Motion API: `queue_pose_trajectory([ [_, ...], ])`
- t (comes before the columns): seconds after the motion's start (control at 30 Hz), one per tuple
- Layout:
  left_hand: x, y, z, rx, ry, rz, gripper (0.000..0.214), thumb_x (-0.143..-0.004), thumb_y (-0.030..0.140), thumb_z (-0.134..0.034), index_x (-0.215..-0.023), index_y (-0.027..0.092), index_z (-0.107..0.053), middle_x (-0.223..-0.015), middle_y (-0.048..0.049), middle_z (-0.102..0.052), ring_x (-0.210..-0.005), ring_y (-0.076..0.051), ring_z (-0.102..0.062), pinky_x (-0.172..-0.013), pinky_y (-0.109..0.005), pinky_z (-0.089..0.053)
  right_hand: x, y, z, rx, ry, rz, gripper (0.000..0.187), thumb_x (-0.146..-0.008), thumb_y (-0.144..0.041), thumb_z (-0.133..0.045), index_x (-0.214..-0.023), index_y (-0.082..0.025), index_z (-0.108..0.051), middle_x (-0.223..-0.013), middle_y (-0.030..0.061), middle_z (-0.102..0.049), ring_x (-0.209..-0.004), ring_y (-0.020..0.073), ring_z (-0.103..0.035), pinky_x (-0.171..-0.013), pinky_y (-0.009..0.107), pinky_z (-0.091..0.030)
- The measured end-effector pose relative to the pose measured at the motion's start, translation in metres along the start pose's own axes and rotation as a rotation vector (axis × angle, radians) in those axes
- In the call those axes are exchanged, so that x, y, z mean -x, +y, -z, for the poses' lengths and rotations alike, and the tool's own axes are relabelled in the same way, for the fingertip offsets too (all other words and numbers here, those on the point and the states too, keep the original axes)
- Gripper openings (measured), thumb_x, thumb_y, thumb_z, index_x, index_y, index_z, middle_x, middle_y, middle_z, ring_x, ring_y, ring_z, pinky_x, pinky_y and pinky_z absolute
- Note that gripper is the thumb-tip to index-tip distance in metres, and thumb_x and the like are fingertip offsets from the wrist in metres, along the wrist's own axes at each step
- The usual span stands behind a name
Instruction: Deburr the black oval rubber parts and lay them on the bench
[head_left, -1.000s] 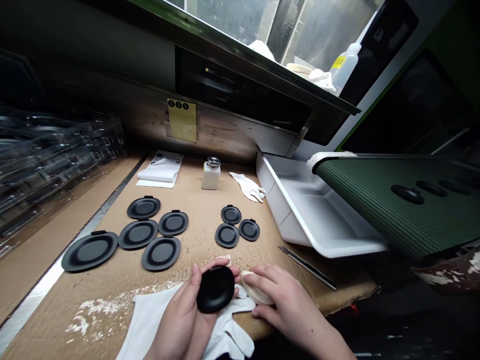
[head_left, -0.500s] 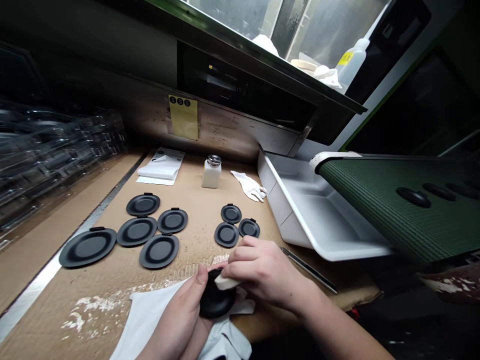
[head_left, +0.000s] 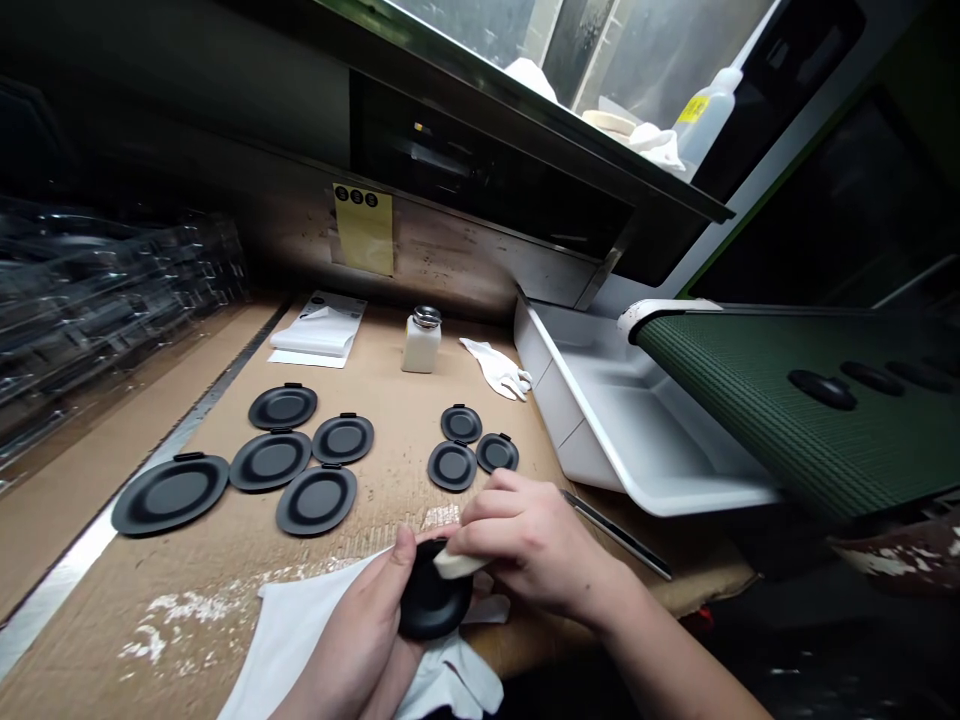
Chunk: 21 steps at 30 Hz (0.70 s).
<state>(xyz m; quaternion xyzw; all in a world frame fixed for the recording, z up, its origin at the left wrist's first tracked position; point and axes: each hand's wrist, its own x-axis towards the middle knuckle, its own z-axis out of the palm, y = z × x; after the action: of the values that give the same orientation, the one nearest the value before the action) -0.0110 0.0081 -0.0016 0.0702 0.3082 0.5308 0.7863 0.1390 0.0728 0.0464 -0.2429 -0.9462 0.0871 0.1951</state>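
Note:
My left hand (head_left: 367,630) grips a round black lid (head_left: 431,605) near the front edge of the cardboard-covered table, its thumb along the lid's left side. In my right hand (head_left: 529,545) is a small cream-coloured pad (head_left: 459,565), pinched between the fingers and pressed against the lid's upper face. A white cloth (head_left: 300,620) lies beneath my hands. To the left on the cardboard rest several dark lids with small tabs (head_left: 317,499). Beyond my right hand lie three smaller ones (head_left: 452,466).
A square bottle with a metal top (head_left: 422,342), a white glove (head_left: 495,368) and paper sheets (head_left: 319,332) lie further back. At right stand a grey tray (head_left: 581,415) and a green conveyor belt (head_left: 750,390) carrying black pieces. Clear plastic trays (head_left: 112,310) are stacked left.
Both hands keep their hold on the lid and the pad. The pad has shifted very slightly to the right on the lid's face; the view has moved a little.

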Motion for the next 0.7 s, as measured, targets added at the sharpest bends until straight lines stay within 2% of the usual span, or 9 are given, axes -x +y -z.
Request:
queue_pose_trajectory([
  [0.07,0.001,0.001,-0.001,0.012,-0.010,-0.014,0.036,-0.082,0.034,-0.054,-0.107,0.009,-0.063,-0.107,-0.0133,-0.067,-0.104,-0.028,-0.058,-0.087,-0.040,-0.047,0.001,0.000,0.001,-0.014,-0.026,0.018,0.015,-0.081,-0.015,-0.054,-0.084,-0.024,-0.066,-0.082,-0.0032,-0.063,-0.073,0.0139,-0.045,-0.061,0.026,-0.036],
  [0.13,0.003,0.002,-0.005,-0.010,0.014,-0.014,0.037,-0.083,0.034,-0.053,-0.107,0.008,-0.062,-0.107,-0.0142,-0.067,-0.104,-0.029,-0.058,-0.087,-0.041,-0.048,0.008,0.004,0.003,-0.084,-0.010,-0.031,0.019,-0.080,-0.012,-0.054,-0.087,-0.024,-0.066,-0.082,-0.0023,-0.062,-0.075,0.0137,-0.048,-0.065,0.025,-0.039],
  [0.27,0.009,0.008,-0.017,-0.076,0.147,0.010,0.037,-0.085,0.030,-0.049,-0.109,0.004,-0.058,-0.108,-0.0195,-0.066,-0.102,-0.031,-0.060,-0.084,-0.041,-0.050,0.042,0.015,0.002,-0.180,0.195,-0.293,0.016,-0.080,-0.013,-0.055,-0.090,-0.022,-0.065,-0.084,0.0015,-0.060,-0.079,0.0144,-0.053,-0.070,0.026,-0.044],
  [0.33,0.010,0.010,-0.020,-0.079,0.172,0.005,0.037,-0.087,0.029,-0.046,-0.111,0.002,-0.056,-0.108,-0.0218,-0.065,-0.102,-0.031,-0.060,-0.084,-0.041,-0.050,0.059,0.015,-0.007,-0.109,0.308,-0.410,0.014,-0.082,-0.017,-0.054,-0.093,-0.021,-0.063,-0.087,0.0038,-0.059,-0.082,0.0163,-0.054,-0.073,0.029,-0.046],
  [0.4,0.010,0.012,-0.019,-0.063,0.162,0.010,0.039,-0.087,0.029,-0.045,-0.113,0.002,-0.053,-0.107,-0.0223,-0.066,-0.102,-0.030,-0.060,-0.086,-0.041,-0.050,0.073,0.009,-0.020,0.032,0.351,-0.478,0.021,-0.085,-0.020,-0.050,-0.103,-0.021,-0.061,-0.094,0.0064,-0.059,-0.087,0.0185,-0.054,-0.077,0.032,-0.047],
  [0.53,0.007,0.010,-0.010,0.000,0.121,0.025,0.041,-0.087,0.032,-0.044,-0.115,0.003,-0.053,-0.105,-0.0217,-0.066,-0.104,-0.030,-0.059,-0.088,-0.039,-0.049,0.091,-0.007,-0.041,0.175,0.189,-0.421,0.034,-0.086,-0.029,-0.050,-0.119,-0.024,-0.054,-0.112,0.0080,-0.057,-0.102,0.0223,-0.052,-0.084,0.037,-0.048],
  [0.6,0.006,0.009,-0.007,0.020,0.104,-0.001,0.038,-0.087,0.032,-0.044,-0.110,0.004,-0.056,-0.106,-0.0224,-0.066,-0.105,-0.031,-0.058,-0.089,-0.039,-0.048,0.101,-0.005,-0.044,0.237,0.219,-0.428,0.031,-0.087,-0.030,-0.048,-0.116,-0.022,-0.056,-0.116,0.0076,-0.057,-0.108,0.0230,-0.050,-0.089,0.039,-0.046],
  [0.7,0.004,0.007,-0.006,0.047,0.067,-0.041,0.034,-0.087,0.031,-0.044,-0.102,0.005,-0.060,-0.105,-0.0227,-0.066,-0.105,-0.031,-0.058,-0.091,-0.040,-0.046,0.117,0.015,-0.039,0.426,0.326,-0.659,0.031,-0.090,-0.027,-0.039,-0.108,-0.018,-0.061,-0.111,0.0087,-0.062,-0.104,0.0224,-0.055,-0.090,0.038,-0.047],
])
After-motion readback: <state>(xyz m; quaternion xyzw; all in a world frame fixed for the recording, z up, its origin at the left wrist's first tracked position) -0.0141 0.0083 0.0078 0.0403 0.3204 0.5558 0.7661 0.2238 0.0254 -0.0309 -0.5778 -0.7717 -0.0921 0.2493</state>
